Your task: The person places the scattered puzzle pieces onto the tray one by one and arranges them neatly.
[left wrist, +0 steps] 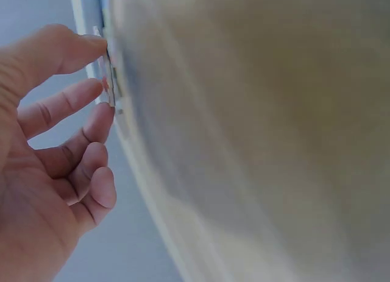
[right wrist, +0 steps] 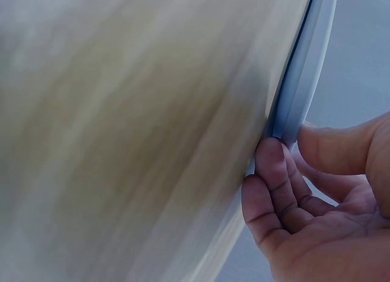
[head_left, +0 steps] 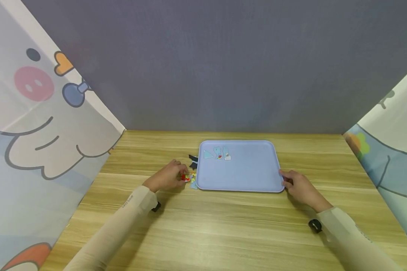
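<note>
Just off the tray's left edge, low on that side, left hand (head_left: 167, 176) pinches a red piece (head_left: 185, 179) between thumb and fingers; left wrist view shows it edge-on, thin, remaining fingers loosely bent. Right next to it, against the tray's side, a light-blue and yellow piece (head_left: 193, 184). Dark pieces (head_left: 194, 165) a bit farther back, also by the tray's left edge.

Right hand (head_left: 302, 189) grips the tray (head_left: 247, 169) at its right edge, near the front corner: thumb on the rim, fingers bent in against its outer side. Tray is pale blue, flat on the wood-grain surface (head_left: 207, 233). Inside, back left: triangular pale-blue piece (head_left: 208, 154), then a pale-blue piece with a red spot (head_left: 218, 153), then a blue-and-white piece (head_left: 226, 153), in a row, apart.

Both arms in light sleeves (head_left: 132, 210), black band (head_left: 314, 226) at each wrist. Grey wall (head_left: 224, 67) behind, cartoon-print panel (head_left: 54, 139) on the left, another on the right.
</note>
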`<state>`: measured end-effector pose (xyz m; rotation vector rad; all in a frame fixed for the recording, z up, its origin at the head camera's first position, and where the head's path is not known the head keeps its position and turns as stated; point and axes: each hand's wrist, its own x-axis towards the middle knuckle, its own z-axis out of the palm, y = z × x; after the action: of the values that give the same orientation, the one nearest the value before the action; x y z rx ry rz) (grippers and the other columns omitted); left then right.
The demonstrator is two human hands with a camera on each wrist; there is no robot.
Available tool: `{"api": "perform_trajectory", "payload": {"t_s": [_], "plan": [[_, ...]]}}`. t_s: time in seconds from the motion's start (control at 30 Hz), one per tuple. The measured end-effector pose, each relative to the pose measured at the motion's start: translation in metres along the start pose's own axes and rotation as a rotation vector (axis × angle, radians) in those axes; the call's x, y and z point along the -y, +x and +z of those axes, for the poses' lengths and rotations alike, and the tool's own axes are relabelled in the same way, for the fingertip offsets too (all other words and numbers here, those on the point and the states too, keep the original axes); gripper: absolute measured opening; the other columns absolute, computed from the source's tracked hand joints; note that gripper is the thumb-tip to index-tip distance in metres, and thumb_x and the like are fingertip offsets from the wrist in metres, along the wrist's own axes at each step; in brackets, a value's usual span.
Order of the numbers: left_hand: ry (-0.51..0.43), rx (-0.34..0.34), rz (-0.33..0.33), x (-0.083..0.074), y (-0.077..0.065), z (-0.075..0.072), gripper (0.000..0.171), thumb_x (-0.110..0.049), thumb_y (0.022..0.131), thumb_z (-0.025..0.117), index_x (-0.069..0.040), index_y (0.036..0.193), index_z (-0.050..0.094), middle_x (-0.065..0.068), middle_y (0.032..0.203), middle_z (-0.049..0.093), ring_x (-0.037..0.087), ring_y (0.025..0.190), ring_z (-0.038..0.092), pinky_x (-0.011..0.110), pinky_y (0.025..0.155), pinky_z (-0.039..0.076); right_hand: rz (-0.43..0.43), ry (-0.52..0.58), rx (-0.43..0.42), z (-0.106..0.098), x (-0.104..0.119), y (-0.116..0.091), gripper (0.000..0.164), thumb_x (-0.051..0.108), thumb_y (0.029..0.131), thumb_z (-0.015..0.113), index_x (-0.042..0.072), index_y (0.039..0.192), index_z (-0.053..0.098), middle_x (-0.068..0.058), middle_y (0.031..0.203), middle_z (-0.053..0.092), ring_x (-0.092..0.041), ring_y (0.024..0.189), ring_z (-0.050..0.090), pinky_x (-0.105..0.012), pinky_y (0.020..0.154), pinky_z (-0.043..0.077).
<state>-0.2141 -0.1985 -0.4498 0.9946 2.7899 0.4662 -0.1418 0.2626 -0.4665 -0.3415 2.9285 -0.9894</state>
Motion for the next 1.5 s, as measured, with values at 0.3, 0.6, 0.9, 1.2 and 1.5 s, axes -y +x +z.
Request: {"api": "perform_trajectory", "payload": {"t_s": [0.3, 0.6, 0.9, 1.2, 1.5], "plan": [[0.004, -0.069, 0.07, -0.009, 0.013, -0.013, 0.029, -0.018, 0.077, 0.077, -0.007, 0.102, 0.067, 0.0, 0.094, 0.058, 0.018, 0.092, 0.046, 0.034, 0.08, 0.042, -0.008, 0.019, -0.005, 0.0, 0.001, -0.002, 0.041, -0.007, 0.087, 0.06, -0.016, 0.125, 0.049, -0.018, 0.095, 0.061, -0.019, 0.072, 0.05, -0.028, 0.059, 0.043], [0.025, -0.111, 0.142, -0.02, 0.022, -0.016, 0.024, -0.017, 0.077, 0.076, -0.01, 0.098, 0.068, 0.001, 0.094, 0.059, 0.018, 0.091, 0.046, 0.034, 0.08, 0.042, 0.005, 0.009, 0.002, -0.001, 0.002, -0.001, 0.042, -0.006, 0.088, 0.059, -0.015, 0.127, 0.048, -0.014, 0.092, 0.06, -0.018, 0.071, 0.048, -0.028, 0.058, 0.042], [0.052, -0.123, 0.17, -0.029, 0.034, -0.018, 0.023, -0.016, 0.079, 0.074, -0.009, 0.1, 0.068, 0.001, 0.098, 0.06, 0.018, 0.095, 0.051, 0.037, 0.093, 0.039, 0.007, 0.017, 0.004, -0.001, 0.003, -0.001, 0.042, -0.006, 0.088, 0.058, -0.015, 0.127, 0.047, -0.01, 0.087, 0.058, -0.018, 0.068, 0.046, -0.027, 0.056, 0.04], [0.065, -0.16, 0.191, -0.043, 0.058, -0.022, 0.023, -0.017, 0.079, 0.074, -0.009, 0.1, 0.066, 0.0, 0.097, 0.059, 0.017, 0.091, 0.047, 0.032, 0.085, 0.041, 0.01, 0.013, -0.003, -0.001, 0.004, -0.002, 0.041, -0.007, 0.088, 0.058, -0.016, 0.127, 0.048, -0.013, 0.091, 0.06, -0.018, 0.069, 0.048, -0.028, 0.057, 0.041], [0.117, -0.159, 0.228, -0.059, 0.089, -0.024, 0.023, -0.018, 0.08, 0.074, -0.01, 0.099, 0.065, -0.001, 0.097, 0.06, 0.016, 0.09, 0.048, 0.03, 0.083, 0.04, 0.005, 0.004, -0.004, 0.0, 0.003, -0.001, 0.042, -0.006, 0.088, 0.059, -0.015, 0.127, 0.047, -0.014, 0.093, 0.06, -0.019, 0.071, 0.049, -0.03, 0.059, 0.042]]}}
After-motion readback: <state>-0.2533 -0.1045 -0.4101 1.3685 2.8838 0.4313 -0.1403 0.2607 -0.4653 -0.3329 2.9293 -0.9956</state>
